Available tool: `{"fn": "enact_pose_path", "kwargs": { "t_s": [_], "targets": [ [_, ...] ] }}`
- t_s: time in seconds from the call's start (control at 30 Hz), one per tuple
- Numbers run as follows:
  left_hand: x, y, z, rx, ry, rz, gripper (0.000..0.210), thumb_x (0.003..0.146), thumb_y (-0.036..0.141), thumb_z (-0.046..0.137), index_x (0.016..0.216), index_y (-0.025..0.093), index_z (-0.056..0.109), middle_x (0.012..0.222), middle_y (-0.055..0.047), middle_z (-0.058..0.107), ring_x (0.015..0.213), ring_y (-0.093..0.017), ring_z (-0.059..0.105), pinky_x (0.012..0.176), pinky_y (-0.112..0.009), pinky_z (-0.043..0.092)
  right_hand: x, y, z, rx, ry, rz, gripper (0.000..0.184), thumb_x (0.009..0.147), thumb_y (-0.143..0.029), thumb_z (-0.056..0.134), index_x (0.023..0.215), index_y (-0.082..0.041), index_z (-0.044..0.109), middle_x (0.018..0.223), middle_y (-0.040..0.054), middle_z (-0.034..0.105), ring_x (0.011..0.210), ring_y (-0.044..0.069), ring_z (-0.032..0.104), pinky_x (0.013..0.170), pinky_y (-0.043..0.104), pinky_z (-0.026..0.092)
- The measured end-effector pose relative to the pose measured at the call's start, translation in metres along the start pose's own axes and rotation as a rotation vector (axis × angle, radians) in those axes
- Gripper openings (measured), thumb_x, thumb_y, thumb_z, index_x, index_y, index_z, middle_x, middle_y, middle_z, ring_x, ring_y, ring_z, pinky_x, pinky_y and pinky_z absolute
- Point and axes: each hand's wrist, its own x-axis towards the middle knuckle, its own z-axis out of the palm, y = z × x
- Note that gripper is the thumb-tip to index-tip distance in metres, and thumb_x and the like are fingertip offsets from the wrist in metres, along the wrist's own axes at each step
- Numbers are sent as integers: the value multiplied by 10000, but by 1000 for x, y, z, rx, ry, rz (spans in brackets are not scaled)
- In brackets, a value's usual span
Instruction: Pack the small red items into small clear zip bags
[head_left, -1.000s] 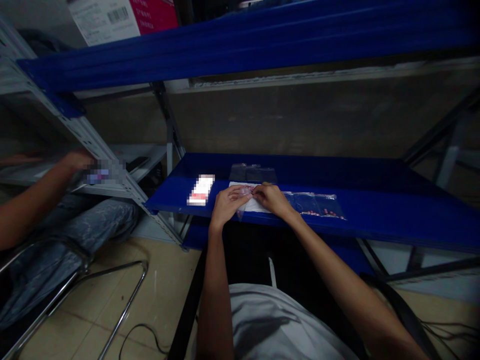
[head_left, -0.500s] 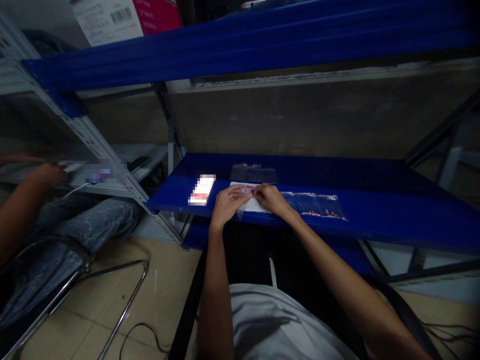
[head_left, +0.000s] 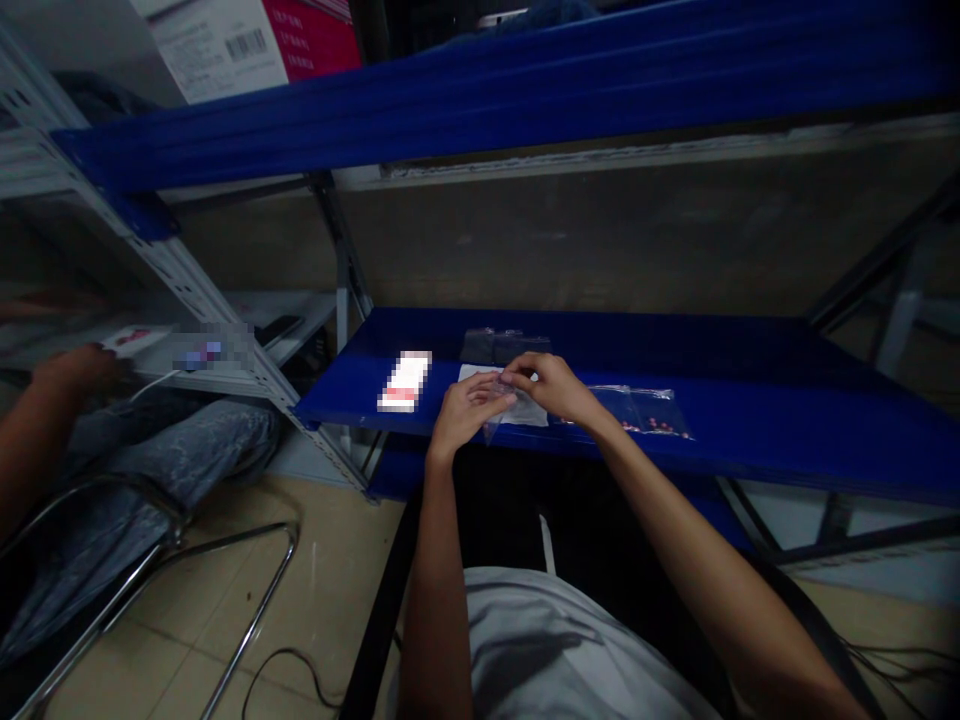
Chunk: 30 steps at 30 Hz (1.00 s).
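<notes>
Chg vs 0.5 s ago: R hand [head_left: 553, 388] has risen a little and moved right; more of the flat white paper sheet [head_left: 534, 410] shows between the hands. Pink-red patch then at the fingertips not visible now; moved or covered, can't tell. For the work: handling now centres on the thin clear plastic bag [head_left: 491, 430], held above the sheet near the front edge of the long blue metal shelf [head_left: 780, 420]. Its lower corner hangs below L hand [head_left: 463, 412].

Grip: L closed, thumb against fingers w/ bag between. R half curled, index and thumb tips at bag's upper edge; pinch or light touch, can't tell.

Nearby: flat clear bags w/ small pink-red beads [head_left: 660, 426] to R of the sheet, partly behind R forearm; more flat clear plastic bags [head_left: 486, 346] behind the hands, contents (if any) n/v. Bright pixelated rectangle [head_left: 405, 380], prob. phone, to L; screen masked.

Hard to see: bag mouth and contents, behind fingers + dim light. Far L, co-worker's hand [head_left: 75, 372] blurred, near a white card w/ red print [head_left: 136, 340]; arm cut off by frame.
</notes>
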Motion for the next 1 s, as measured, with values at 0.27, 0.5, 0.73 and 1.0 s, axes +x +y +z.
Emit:
{"fn": "enact_pose_path", "kwargs": {
  "t_s": [0.27, 0.5, 0.73, 1.0],
  "targets": [
    [0, 2, -3, 4, 15, 1, 512, 706, 396, 913, 1137, 161, 771, 1064, -118, 806, 974, -240, 755, 900, -361, 586, -8, 37, 8, -122, 56, 64, 189, 884, -193, 644, 1021, -199, 773, 888, 54, 745, 776, 194, 652, 743, 284, 451],
    [-1, 3, -7, 30, 53, 10, 493, 723, 407, 901, 1131, 161, 775, 1029, -107, 806, 945, -230, 752, 882, -346, 584, -12, 58, 36, -299, 12, 108, 187, 927, -155, 641, 1046, -173, 783, 954, 94, 697, 850, 197, 647, 790, 270, 444],
    [-1, 3, -8, 48, 61, 2, 487, 738, 406, 888, 1141, 161, 768, 1016, -106, 805, 948, -237, 752, 881, -349, 577, -6, 52, 41, -390, -53, 141, 190, 989, -182, 597, 1033, -169, 782, 991, 118, 712, 886, 208, 663, 774, 266, 429],
    [-1, 3, -8, 39, 63, 11, 477, 735, 401, 889, 1134, 168, 771, 1031, -105, 806, 968, -244, 754, 899, -359, 582, -6, 53, 42, -378, -66, 92, 191, 986, -161, 576, 1013, -166, 765, 988, 112, 724, 899, 204, 672, 797, 255, 438]
  ]
}}
